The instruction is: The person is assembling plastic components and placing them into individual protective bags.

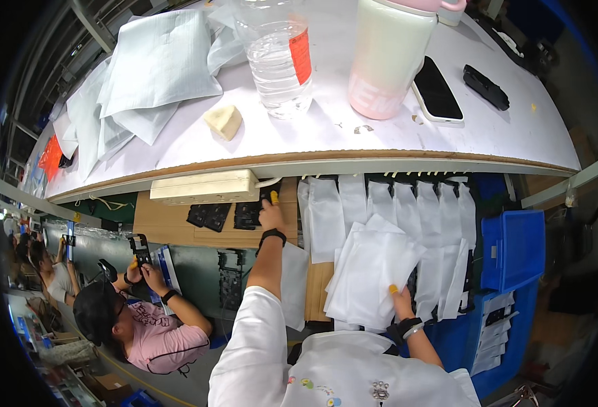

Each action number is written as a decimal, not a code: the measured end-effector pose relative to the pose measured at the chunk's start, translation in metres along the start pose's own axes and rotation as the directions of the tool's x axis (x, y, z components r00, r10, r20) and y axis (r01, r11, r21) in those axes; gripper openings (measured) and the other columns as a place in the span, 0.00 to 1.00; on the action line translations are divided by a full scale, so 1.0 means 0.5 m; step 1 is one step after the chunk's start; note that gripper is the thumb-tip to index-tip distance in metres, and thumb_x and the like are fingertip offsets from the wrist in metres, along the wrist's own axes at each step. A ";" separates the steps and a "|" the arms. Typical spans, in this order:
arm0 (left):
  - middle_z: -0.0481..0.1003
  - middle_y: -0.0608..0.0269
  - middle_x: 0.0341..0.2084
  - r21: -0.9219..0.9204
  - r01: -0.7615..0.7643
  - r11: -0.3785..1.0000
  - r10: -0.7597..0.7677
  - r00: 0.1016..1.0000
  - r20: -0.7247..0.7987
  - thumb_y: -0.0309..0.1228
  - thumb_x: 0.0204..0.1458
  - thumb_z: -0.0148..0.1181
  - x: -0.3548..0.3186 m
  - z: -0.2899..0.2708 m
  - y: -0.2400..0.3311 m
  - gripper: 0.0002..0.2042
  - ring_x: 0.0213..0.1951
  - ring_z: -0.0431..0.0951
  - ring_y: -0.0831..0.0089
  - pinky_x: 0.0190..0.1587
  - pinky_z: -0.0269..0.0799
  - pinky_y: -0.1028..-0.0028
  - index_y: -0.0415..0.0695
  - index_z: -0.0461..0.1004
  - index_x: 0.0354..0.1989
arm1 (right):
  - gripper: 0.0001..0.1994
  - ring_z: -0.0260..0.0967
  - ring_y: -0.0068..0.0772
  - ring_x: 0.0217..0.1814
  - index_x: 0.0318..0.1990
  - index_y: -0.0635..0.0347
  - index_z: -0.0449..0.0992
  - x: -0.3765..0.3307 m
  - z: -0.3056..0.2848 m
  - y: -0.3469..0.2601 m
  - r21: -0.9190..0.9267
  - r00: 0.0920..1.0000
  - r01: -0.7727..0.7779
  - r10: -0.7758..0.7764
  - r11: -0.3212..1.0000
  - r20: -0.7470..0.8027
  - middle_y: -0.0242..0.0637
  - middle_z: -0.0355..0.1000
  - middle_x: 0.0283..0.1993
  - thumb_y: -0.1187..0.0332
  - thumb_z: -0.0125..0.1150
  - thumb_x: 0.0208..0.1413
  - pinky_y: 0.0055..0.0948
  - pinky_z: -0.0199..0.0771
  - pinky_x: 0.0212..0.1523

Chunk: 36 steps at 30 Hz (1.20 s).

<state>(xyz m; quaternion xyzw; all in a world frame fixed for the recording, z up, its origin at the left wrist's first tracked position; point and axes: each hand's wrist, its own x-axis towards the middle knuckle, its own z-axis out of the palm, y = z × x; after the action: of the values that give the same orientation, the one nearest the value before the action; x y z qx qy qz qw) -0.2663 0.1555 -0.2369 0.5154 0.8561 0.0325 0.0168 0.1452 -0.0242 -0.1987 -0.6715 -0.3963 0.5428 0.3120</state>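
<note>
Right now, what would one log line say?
left hand: on black part | right hand: on white bags | surface: board

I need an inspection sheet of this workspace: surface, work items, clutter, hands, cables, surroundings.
Surface: wooden board beneath a white shelf.
Work items: black parts; white pouches, more in a row.
Clutter: on the shelf, water bottle, pink-lidded bottle, phone, folded sheets.
Hands: left hand on a black part; right hand on the pouches.
Cables: white cord leaving the power strip.
Surroundings: blue crate; a person in pink at left.
</note>
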 end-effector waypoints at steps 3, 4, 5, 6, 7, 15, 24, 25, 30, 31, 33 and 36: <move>0.52 0.54 0.54 0.044 0.149 0.988 -0.155 0.949 0.274 0.37 0.48 0.50 0.009 -0.077 0.041 0.19 0.46 0.65 0.54 0.40 0.68 0.56 0.44 0.63 0.49 | 0.20 0.63 0.38 0.49 0.51 0.70 0.60 0.001 -0.022 0.033 0.000 0.999 -0.002 0.002 1.000 -0.043 0.47 0.65 0.48 0.71 0.46 0.51 0.27 0.60 0.49; 0.45 0.55 0.58 0.034 0.243 0.969 -0.244 0.937 0.251 0.42 0.47 0.51 0.013 -0.095 0.041 0.25 0.52 0.58 0.53 0.46 0.59 0.49 0.44 0.60 0.52 | 0.20 0.63 0.38 0.49 0.51 0.70 0.60 0.002 -0.022 0.035 0.002 0.999 -0.007 0.007 1.000 -0.046 0.47 0.65 0.48 0.71 0.46 0.51 0.27 0.60 0.49; 0.47 0.53 0.57 -0.056 0.217 0.975 -0.214 0.975 0.059 0.40 0.46 0.53 0.004 -0.109 0.046 0.24 0.52 0.57 0.52 0.46 0.58 0.50 0.42 0.61 0.51 | 0.19 0.63 0.34 0.47 0.50 0.70 0.61 0.003 -0.021 0.037 -0.013 0.999 0.011 -0.011 1.000 -0.046 0.45 0.66 0.47 0.70 0.46 0.51 0.26 0.61 0.47; 0.53 0.51 0.51 -0.150 0.157 0.976 -0.164 0.986 -0.033 0.39 0.47 0.52 -0.009 -0.120 0.054 0.21 0.49 0.59 0.52 0.46 0.59 0.53 0.39 0.63 0.47 | 0.19 0.64 0.30 0.45 0.50 0.70 0.62 0.004 -0.023 0.040 -0.030 0.998 0.028 -0.029 0.999 -0.048 0.42 0.66 0.46 0.69 0.47 0.52 0.24 0.61 0.46; 0.59 0.48 0.46 -0.233 0.090 0.968 -0.123 0.984 -0.131 0.37 0.47 0.51 -0.025 -0.136 0.065 0.19 0.47 0.61 0.51 0.45 0.61 0.56 0.36 0.65 0.43 | 0.19 0.64 0.30 0.45 0.50 0.70 0.62 0.001 -0.020 0.030 -0.027 0.999 0.023 -0.024 0.999 -0.048 0.42 0.66 0.46 0.69 0.47 0.52 0.24 0.61 0.46; 0.59 0.40 0.46 -0.774 -0.080 0.629 0.313 0.937 0.158 0.33 0.44 0.55 -0.303 -0.132 0.158 0.25 0.48 0.60 0.46 0.47 0.60 0.61 0.30 0.59 0.49 | 0.19 0.63 0.32 0.44 0.50 0.70 0.60 -0.004 -0.038 0.005 0.138 1.000 0.016 -0.017 0.990 0.006 0.43 0.65 0.46 0.72 0.45 0.50 0.24 0.60 0.48; 0.62 0.41 0.44 -0.799 0.009 0.601 -0.070 0.997 -0.042 0.30 0.41 0.58 -0.275 -0.030 0.167 0.27 0.48 0.62 0.49 0.49 0.59 0.63 0.33 0.57 0.49 | 0.19 0.64 0.29 0.45 0.51 0.68 0.59 -0.044 -0.076 -0.039 0.396 0.998 -0.061 0.067 0.916 -0.002 0.41 0.65 0.46 0.71 0.47 0.51 0.24 0.64 0.46; 0.62 0.41 0.44 -0.800 0.005 0.600 -0.069 0.997 -0.045 0.30 0.41 0.58 -0.258 -0.017 0.153 0.27 0.48 0.62 0.49 0.49 0.59 0.63 0.33 0.57 0.49 | 0.19 0.64 0.29 0.45 0.51 0.68 0.59 -0.040 -0.070 -0.039 0.356 0.997 -0.071 0.071 0.932 0.012 0.41 0.65 0.46 0.71 0.47 0.51 0.24 0.64 0.46; 0.71 0.48 0.24 -0.733 0.102 0.673 0.056 0.981 0.188 0.27 0.48 0.50 -0.199 -0.106 0.084 0.13 0.28 0.73 0.57 0.32 0.69 0.68 0.31 0.62 0.39 | 0.19 0.63 0.27 0.45 0.51 0.67 0.59 -0.016 -0.053 0.000 0.256 0.998 -0.055 0.046 0.965 0.041 0.40 0.65 0.46 0.70 0.46 0.52 0.23 0.62 0.47; 0.71 0.50 0.23 -0.812 0.215 0.542 0.107 0.941 0.321 0.27 0.50 0.48 -0.204 -0.183 0.103 0.11 0.26 0.73 0.63 0.29 0.69 0.71 0.31 0.63 0.38 | 0.19 0.63 0.27 0.45 0.51 0.67 0.59 -0.007 -0.053 0.013 0.274 0.999 -0.053 0.051 0.960 0.012 0.40 0.65 0.46 0.70 0.46 0.52 0.23 0.62 0.47; 0.70 0.57 0.24 -0.874 0.117 0.471 0.136 0.970 0.203 0.27 0.52 0.47 -0.250 -0.227 0.064 0.10 0.24 0.71 0.75 0.26 0.67 0.75 0.33 0.63 0.39 | 0.19 0.62 0.27 0.46 0.52 0.67 0.58 -0.004 -0.030 0.024 0.359 0.997 -0.039 0.012 0.933 0.078 0.39 0.64 0.47 0.70 0.45 0.53 0.23 0.62 0.47; 0.70 0.64 0.26 -0.953 0.301 0.025 0.253 0.921 0.298 0.29 0.53 0.48 -0.372 -0.314 0.124 0.10 0.26 0.70 0.79 0.25 0.67 0.76 0.38 0.64 0.41 | 0.19 0.62 0.26 0.47 0.52 0.67 0.58 -0.006 -0.008 0.005 0.320 0.990 -0.082 0.040 0.944 0.135 0.38 0.64 0.47 0.68 0.44 0.53 0.23 0.61 0.48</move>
<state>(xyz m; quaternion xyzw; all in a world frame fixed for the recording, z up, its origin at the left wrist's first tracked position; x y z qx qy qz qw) -0.1343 0.0141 -0.0767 0.3341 0.5721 0.5174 0.5417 0.1491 -0.0279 -0.1983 -0.5874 -0.2995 0.6513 0.3756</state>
